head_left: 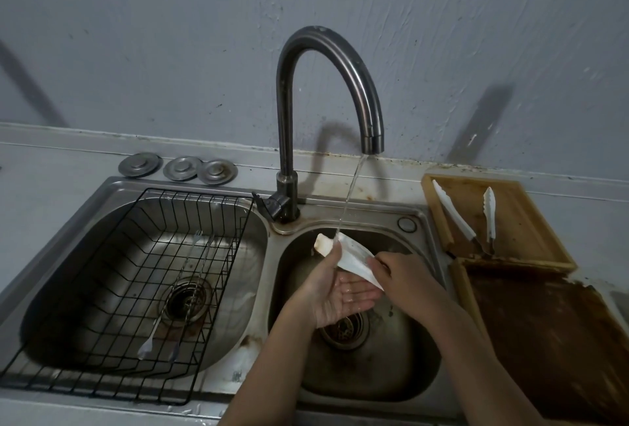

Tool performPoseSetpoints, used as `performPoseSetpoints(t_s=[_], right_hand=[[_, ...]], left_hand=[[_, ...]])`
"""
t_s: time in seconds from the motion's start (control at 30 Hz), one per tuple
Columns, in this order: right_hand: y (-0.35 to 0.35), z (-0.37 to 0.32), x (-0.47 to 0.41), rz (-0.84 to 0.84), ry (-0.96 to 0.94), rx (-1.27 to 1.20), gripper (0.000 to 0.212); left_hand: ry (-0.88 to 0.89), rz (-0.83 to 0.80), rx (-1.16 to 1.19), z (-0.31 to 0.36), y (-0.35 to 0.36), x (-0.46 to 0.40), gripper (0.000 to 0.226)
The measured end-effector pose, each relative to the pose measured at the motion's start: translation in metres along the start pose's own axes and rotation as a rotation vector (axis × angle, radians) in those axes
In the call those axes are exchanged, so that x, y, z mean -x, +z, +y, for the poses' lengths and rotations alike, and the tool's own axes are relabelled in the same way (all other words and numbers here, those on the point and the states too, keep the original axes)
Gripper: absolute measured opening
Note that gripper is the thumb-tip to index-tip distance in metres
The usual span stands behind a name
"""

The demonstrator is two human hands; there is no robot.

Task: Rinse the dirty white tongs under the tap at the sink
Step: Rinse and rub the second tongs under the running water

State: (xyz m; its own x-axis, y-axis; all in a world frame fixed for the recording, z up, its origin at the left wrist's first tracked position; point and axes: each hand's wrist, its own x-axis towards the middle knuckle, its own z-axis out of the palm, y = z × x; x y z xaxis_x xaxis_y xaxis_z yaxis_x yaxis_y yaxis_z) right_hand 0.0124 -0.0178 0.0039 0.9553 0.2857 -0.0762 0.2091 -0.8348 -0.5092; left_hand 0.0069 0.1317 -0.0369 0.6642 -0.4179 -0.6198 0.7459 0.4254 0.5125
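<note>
White tongs (352, 257) with a stained tip sit over the right sink basin (401, 350), directly under the water stream from the curved metal tap (340, 61). My left hand (332, 293) lies palm up beneath them, thumb pressed on the tongs near their far end. My right hand (405, 275) pinches the near end of the tongs from the right. Water hits the tongs by my left thumb.
A black wire rack (136, 275) with metal tongs fills the left basin. Three round sink plugs (178, 168) rest behind it. At the right, a wooden tray (520, 221) holds another pair of white tongs (456, 212); a dark stained board (551, 333) lies in front.
</note>
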Motion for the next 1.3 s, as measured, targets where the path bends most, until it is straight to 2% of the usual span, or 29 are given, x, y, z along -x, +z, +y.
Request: performPoseSetpoints(t_s=[0.27,0.5,0.63,0.7,0.77,0.83,0.93,1.03,1.23,1.3], right_hand=[[-0.006,0.008,0.008,-0.046,0.013,-0.058,0.031],[-0.008,0.010,0.013,-0.061,0.037,-0.087,0.026],[-0.008,0.012,0.015,-0.029,0.031,-0.078,0.025],[-0.009,0.014,0.016,-0.033,0.023,-0.080,0.022],[-0.009,0.017,0.016,-0.066,0.047,-0.034,0.036],[-0.007,0.018,0.015,-0.067,0.074,0.030,0.047],[-0.005,0.019,0.015,-0.030,0.035,0.094,0.043],[-0.005,0.021,0.013,-0.031,-0.011,0.114,0.030],[-0.009,0.027,0.012,0.031,-0.022,0.198,0.021],[-0.010,0.026,0.012,0.082,-0.001,0.236,0.023]], left_hand=[[-0.080,-0.116,0.055,0.000,-0.007,-0.002,0.126],[-0.077,-0.135,0.072,-0.006,-0.004,-0.003,0.123],[-0.042,-0.053,-0.044,0.003,-0.004,-0.003,0.107],[0.027,0.079,-0.091,0.009,-0.008,-0.006,0.083],[0.135,0.239,-0.046,0.016,-0.014,-0.007,0.046],[0.251,0.328,-0.012,0.025,-0.022,-0.007,0.028],[0.347,0.335,-0.023,0.031,-0.025,-0.007,0.030],[0.414,0.330,-0.044,0.030,-0.025,-0.009,0.037],[0.350,0.354,-0.125,0.033,-0.019,-0.009,0.023],[0.346,0.343,-0.083,0.035,-0.013,-0.010,0.016]])
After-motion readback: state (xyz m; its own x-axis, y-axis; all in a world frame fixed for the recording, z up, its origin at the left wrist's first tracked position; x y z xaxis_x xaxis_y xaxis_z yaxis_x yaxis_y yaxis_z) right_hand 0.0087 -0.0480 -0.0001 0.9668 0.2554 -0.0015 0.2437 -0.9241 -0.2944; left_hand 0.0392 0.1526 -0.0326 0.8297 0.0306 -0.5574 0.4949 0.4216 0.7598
